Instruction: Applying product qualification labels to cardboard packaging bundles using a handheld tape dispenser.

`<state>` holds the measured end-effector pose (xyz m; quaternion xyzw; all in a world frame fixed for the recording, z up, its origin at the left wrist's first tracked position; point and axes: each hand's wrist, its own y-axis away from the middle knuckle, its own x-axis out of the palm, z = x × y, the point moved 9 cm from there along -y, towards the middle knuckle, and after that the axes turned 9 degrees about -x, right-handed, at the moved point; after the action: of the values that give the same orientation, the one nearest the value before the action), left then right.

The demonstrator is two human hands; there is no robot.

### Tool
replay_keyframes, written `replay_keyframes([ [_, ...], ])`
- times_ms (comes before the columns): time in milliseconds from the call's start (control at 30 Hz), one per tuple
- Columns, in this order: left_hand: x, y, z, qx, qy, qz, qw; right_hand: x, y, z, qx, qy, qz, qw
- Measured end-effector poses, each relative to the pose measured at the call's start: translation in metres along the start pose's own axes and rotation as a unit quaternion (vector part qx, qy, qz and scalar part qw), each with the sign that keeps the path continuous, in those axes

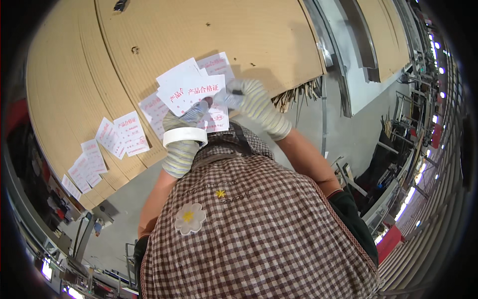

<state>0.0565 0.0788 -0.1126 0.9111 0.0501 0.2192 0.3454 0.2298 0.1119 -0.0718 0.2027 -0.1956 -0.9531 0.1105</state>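
Paper cards (199,84) with red print are held in a small fan above the big brown cardboard (164,30), close to the front of the checked apron (259,214). They are pinched by the left hand (192,115), with its fingers bent in over the lower part of the fan. The right hand (251,97) is held at the right side of the cards with its fingers curled, but its tips are blurred, so it cannot be told how wide they are spread or whether a card is gripped. It seems best for the fan to be pinched firmly but gently, so that no paper gets bent, and for any card to be slid by its edge, one at a time, since two thin cards could easily be moved together. At least three cards can be counted in the fan. Two more cards (218,62) are seen partly behind it, one at the upper right and one at the left. Farther left, two overlapping cards (131,133) are laid on the cardboard, then at least four cards (93,154) near its edge. One white ring (175,135) is worn just behind the left hand. One flower patch (190,218) is seen on the apron.
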Motion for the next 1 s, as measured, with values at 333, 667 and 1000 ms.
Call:
replay_keyframes([
  [333, -0.031, -0.004, 0.012, -0.085, 0.061, -0.086, 0.991, -0.054, -0.037, -0.006, -0.049, 0.021, -0.055, 0.997],
  [667, -0.015, -0.002, 0.001, -0.027, 0.040, -0.040, 0.998, -0.044, -0.009, 0.020, -0.064, 0.037, -0.152, 0.986],
  [1000, -0.020, -0.004, 0.010, -0.061, 0.090, -0.108, 0.988, -0.057, -0.032, 0.012, -0.069, -0.109, -0.030, 0.991],
])
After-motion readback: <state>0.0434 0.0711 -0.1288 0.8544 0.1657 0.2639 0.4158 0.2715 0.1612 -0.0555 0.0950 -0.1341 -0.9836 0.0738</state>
